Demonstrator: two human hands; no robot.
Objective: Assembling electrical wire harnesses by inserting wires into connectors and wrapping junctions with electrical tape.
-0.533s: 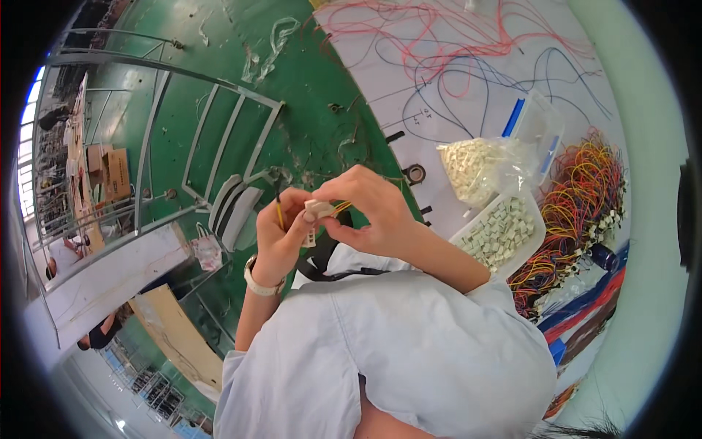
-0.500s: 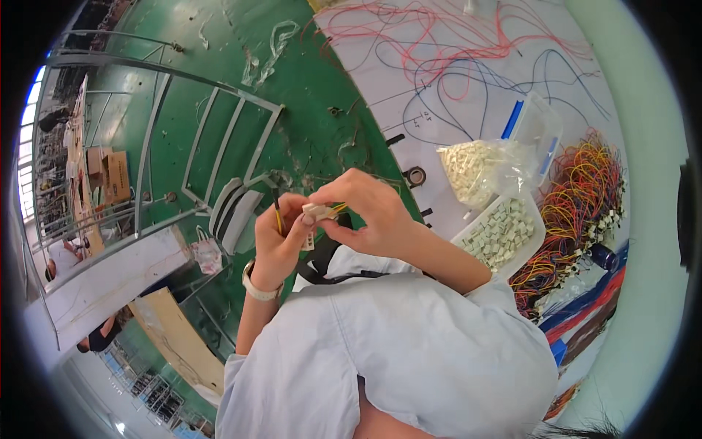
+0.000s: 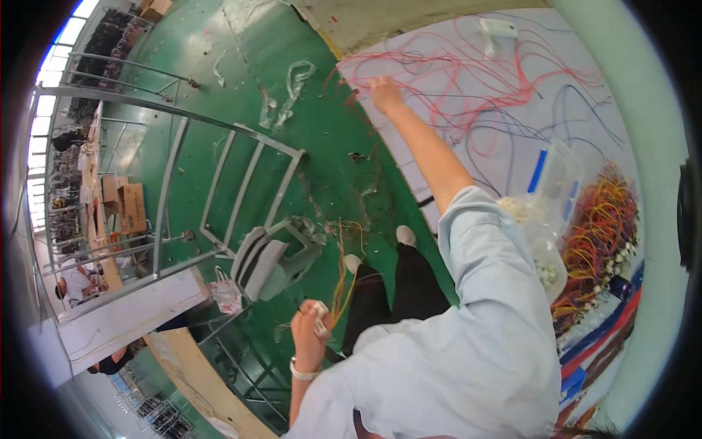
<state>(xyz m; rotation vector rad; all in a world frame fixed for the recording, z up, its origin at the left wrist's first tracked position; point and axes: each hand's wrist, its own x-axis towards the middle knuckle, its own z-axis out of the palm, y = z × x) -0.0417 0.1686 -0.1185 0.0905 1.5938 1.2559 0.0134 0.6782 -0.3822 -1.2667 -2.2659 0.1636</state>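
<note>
My left hand [image 3: 308, 342] is closed round a white plastic connector [image 3: 320, 310], held low over my lap. Yellow and orange wires [image 3: 341, 274] trail from that hand, hanging in front of the green floor. My right arm is stretched far forward over the table. At the table's left edge, my right hand [image 3: 386, 96] is among long red wires [image 3: 446, 73], its fingers drawn together at a red wire. Its fingertips are small and partly hidden.
A bag of pale connectors [image 3: 515, 211] and a clear bin [image 3: 557, 276] lie right, partly behind my sleeve. Beyond are a blue-edged clear box [image 3: 559, 175] and bundled coloured wires [image 3: 596, 234]. A metal frame [image 3: 248, 175] and grey chair [image 3: 267, 260] stand left.
My hands were together at the connector; now they are apart. The right has reached forward to the red wires. The left has dropped nearer my body, still holding the connector.
</note>
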